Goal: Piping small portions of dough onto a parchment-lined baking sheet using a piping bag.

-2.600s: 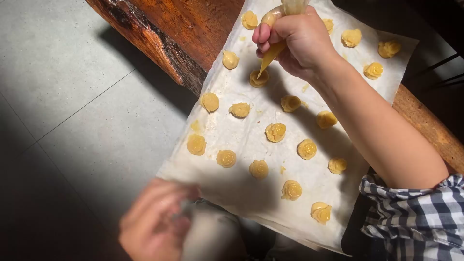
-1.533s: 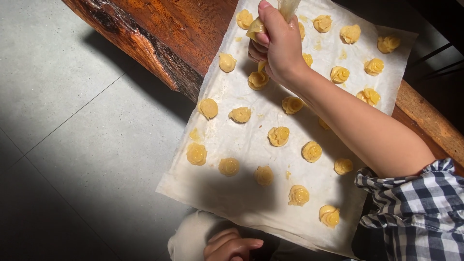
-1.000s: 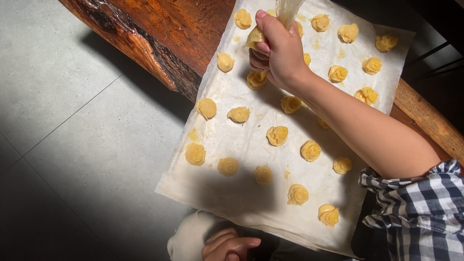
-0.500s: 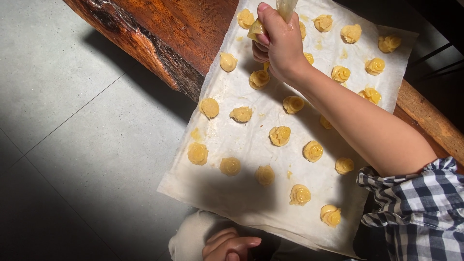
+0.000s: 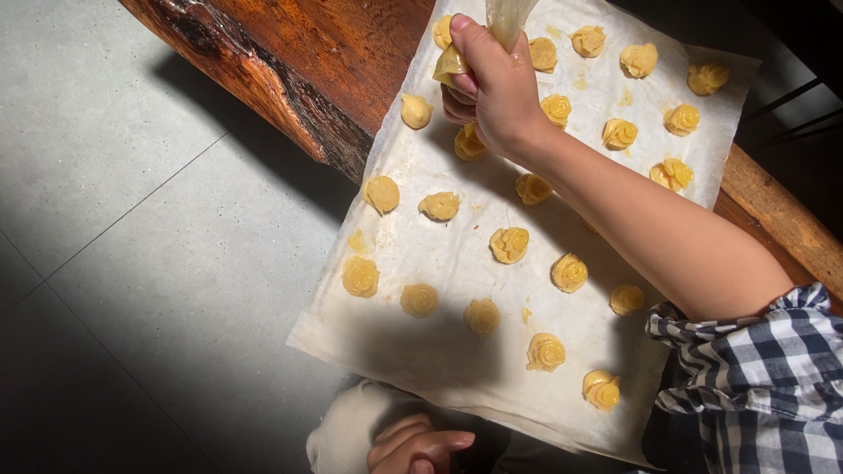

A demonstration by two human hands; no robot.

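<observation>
Piping bag (image 5: 505, 22) in rt hand (image 5: 493, 88), above parchment (image 5: 421, 263).

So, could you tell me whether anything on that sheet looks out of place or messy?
Yes. The paper hangs well past the wooden table's edge over the floor, so its near rows sit unsupported. Dough smears dot the paper between the blobs, and the rows run unevenly. The right hand grips the piping bag.

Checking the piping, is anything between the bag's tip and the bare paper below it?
Nothing visible: the right hand grips the piping bag, its tip over bare parchment paper between dough swirls.
</observation>
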